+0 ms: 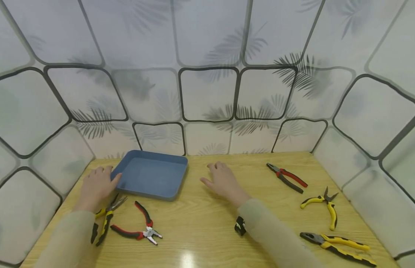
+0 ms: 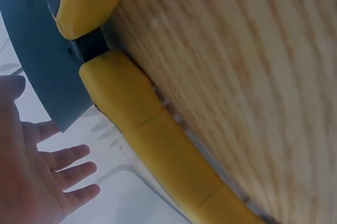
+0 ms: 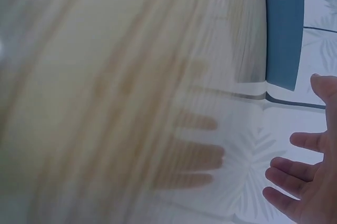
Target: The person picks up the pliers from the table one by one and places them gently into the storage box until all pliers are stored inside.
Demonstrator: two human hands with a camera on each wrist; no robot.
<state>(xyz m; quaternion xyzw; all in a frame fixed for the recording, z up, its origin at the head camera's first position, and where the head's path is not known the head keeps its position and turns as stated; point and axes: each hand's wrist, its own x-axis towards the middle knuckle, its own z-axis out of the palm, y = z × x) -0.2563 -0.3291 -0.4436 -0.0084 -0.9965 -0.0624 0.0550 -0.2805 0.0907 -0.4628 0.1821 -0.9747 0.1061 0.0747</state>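
Note:
A shallow blue tray (image 1: 153, 175) lies at the back left of the table. At its left side is my left hand (image 1: 98, 186), fingers extended and thumb by the rim; whether it touches the tray I cannot tell. Partly hidden under that wrist are yellow-and-black long-nose pliers (image 1: 108, 217), whose yellow handle (image 2: 152, 134) fills much of the left wrist view. To the tray's right, apart from it, my right hand (image 1: 224, 182) reaches over the table with fingers spread and nothing held. The right wrist view shows these fingers (image 3: 289, 176) loosely extended near the tray wall (image 3: 283, 29).
Red-and-black pliers (image 1: 145, 227) lie spread in front of the tray. On the right are red-and-black long-nose pliers (image 1: 287, 178), small yellow pliers (image 1: 328, 203) and larger yellow-and-black pliers (image 1: 338, 247). Patterned white walls (image 1: 207, 93) border the table's back and sides.

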